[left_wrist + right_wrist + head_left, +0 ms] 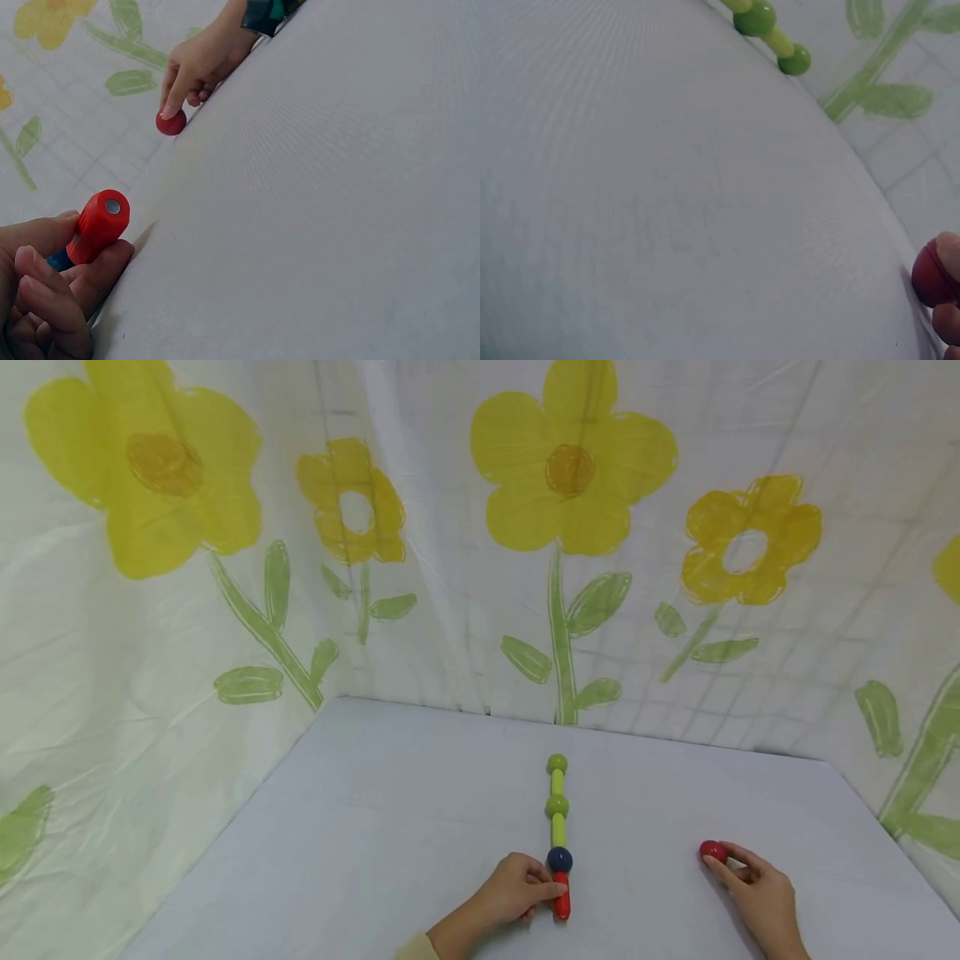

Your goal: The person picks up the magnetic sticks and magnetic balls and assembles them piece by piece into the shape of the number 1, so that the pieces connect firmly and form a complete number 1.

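Note:
A straight chain runs toward the far side of the table: green balls (557,806) joined by yellow-green rods (558,830), then a dark blue ball (559,859) and a red rod (562,906) at the near end. My left hand (513,889) pinches the red rod between thumb and fingers. In the left wrist view, a silvery round spot shows on the free end of that red rod (101,225). Well to the right, my right hand (765,897) pinches a red ball (712,852), apart from the chain.
A pale table (360,827) spreads under both hands. Behind it and along the left hangs a white sheet (442,610) painted with yellow flowers and green leaves. The table's far edge meets this sheet.

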Demonstrator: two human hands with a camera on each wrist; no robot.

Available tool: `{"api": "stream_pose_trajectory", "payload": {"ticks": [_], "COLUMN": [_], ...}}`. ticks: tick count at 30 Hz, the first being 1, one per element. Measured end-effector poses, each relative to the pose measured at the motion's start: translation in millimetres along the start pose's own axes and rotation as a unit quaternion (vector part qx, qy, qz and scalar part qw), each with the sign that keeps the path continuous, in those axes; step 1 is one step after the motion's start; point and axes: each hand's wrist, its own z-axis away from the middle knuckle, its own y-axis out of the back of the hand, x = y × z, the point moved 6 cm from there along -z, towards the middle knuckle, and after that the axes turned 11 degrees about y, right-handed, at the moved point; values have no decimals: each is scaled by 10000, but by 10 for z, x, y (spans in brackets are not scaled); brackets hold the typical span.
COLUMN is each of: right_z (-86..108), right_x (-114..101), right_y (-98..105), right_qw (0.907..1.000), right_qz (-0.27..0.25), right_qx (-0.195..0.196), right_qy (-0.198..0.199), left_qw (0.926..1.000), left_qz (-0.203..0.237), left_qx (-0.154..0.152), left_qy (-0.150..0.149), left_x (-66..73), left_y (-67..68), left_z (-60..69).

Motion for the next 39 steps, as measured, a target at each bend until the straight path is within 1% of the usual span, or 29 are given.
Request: {"api": "stream_pose_trajectory", "payload": {"ticks": [3, 8, 12, 18, 24, 29, 33, 36, 39], "right_z": [46, 158, 242, 345, 391, 426, 469, 511, 557], "right_x": [-20, -78, -166, -271, -300, -350, -435, -510, -581], "right_y": [-22, -94, -162, -281, -312, -341, -403, -455, -505], "right_qw": [10000, 9988, 9982, 9961, 9947, 9940, 9927, 9909, 9895], "right_qz": [-43, -271, -363, -496, -534, -575, -637, -790, -890], "right_qx": [-47, -311, -450, -732, -876, -932, -997, -1003, -1031], "right_qy": [-67, -279, -171, -55, -58, 12, 238, 428, 482], "left_qw": [10000, 10000, 10000, 9999, 9999, 9998, 9998, 9998, 9998], "left_qz": [-5, -8, -19, 10, 78, 149, 181, 177, 212], "left_qx": [-15, -19, -1, -44, -67, -96, -92, -45, -3], "left_qy": [-18, -8, 11, 122, 109, 107, 91, 61, 20], "left_x": [1, 2, 14, -2, -13, 7, 11, 15, 26], "left_y": [3, 0, 6, 18, 12, 2, 7, 16, 24], "left_z": [1, 1, 3, -8, -23, -48, -90, -118, -141]}}
